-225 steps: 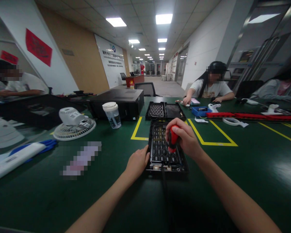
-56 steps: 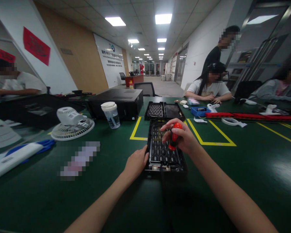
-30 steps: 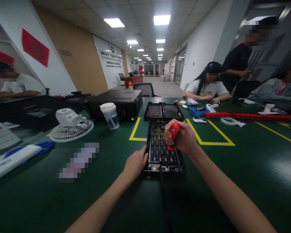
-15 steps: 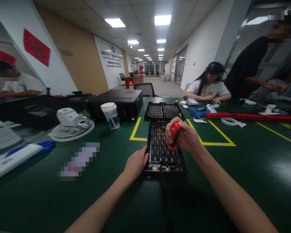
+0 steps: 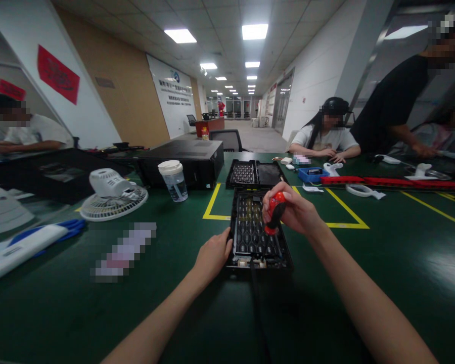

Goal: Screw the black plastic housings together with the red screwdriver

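Observation:
A black plastic case (image 5: 246, 237) with a ribbed, patterned inside lies open on the green table in front of me. My left hand (image 5: 213, 251) grips its left edge, thumb on the rim and the other fingers partly hidden. In my right hand (image 5: 293, 207) is a red and black screwdriver (image 5: 276, 210), held by the handle above the case. Its thin shaft points down at the case's near end, where small parts and a black cable (image 5: 258, 303) show. Whether the tip touches a screw is too dark to tell.
Behind it lies another open black case (image 5: 242, 172). To the left are a lidded plastic cup (image 5: 173, 179), a white fan (image 5: 114, 194) and a large black box (image 5: 189, 156). A blue tray (image 5: 313, 174) and a tape roll (image 5: 360, 189) sit right. Co-workers are around the table (image 5: 167, 303).
My right hand and the screwdriver handle have shifted slightly to the right. My left hand stays on the case. The standing person at the right has moved a little.

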The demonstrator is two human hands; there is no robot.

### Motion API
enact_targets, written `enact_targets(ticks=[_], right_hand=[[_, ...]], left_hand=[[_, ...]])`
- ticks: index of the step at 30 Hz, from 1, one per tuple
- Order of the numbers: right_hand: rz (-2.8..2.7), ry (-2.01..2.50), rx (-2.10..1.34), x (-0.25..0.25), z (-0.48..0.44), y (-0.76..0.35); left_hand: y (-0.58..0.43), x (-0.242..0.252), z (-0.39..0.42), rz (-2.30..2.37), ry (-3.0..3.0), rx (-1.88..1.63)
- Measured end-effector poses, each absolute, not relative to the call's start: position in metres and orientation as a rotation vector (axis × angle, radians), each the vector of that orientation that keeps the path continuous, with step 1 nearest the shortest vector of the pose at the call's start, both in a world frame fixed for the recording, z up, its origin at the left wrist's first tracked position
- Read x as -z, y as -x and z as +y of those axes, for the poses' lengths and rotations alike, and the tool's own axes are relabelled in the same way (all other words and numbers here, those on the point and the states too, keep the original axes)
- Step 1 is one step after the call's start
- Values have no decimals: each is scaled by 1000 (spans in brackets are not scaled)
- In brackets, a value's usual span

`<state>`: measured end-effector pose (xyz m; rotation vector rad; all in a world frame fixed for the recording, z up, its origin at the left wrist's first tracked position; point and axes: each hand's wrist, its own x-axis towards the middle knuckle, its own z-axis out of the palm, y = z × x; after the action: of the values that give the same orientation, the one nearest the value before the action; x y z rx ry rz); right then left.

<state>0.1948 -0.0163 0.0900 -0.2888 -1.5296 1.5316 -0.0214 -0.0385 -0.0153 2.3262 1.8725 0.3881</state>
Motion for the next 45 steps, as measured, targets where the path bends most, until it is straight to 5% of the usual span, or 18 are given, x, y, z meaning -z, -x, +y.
enact_targets(ticks=[22,45], right_hand=[[-1703,394,-1378,-100,-26,-198],[-1936,681,-699,-110,-36,-197]], left_hand=[[19,10,-40,1887,-2296,-359],[21,19,-38,1863,-2344,-452]])
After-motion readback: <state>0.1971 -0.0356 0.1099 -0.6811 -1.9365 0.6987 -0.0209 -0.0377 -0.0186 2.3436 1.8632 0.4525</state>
